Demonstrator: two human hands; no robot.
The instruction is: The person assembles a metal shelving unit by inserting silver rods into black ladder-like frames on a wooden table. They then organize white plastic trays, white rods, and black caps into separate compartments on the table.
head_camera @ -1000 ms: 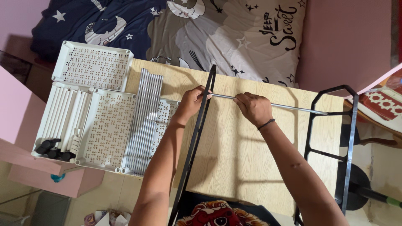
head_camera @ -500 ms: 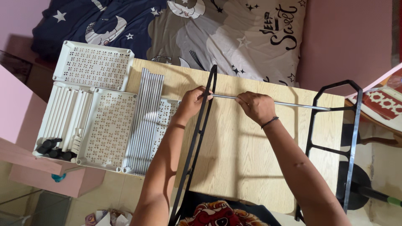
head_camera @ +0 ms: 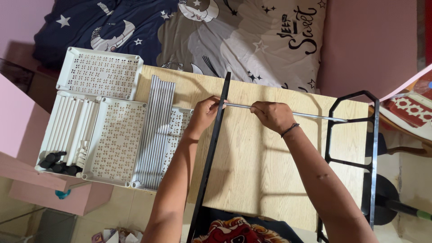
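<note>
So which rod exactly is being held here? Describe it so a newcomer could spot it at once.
Start at the wooden tabletop below the bedspread. Near its far edge, a thin silver rod lies crosswise from the black bar to the black frame, with the left hand and right hand gripping it. Unlike the bundled rods stacked at the left, it lies alone, crosswise.

The thin rod (head_camera: 288,113) is shiny bare metal; the black frame (head_camera: 211,153) looks matt painted metal. The tabletop (head_camera: 261,180) is smooth pale wood-grain (probably laminate), and the perforated white trays (head_camera: 114,139) are matt plastic.
</note>
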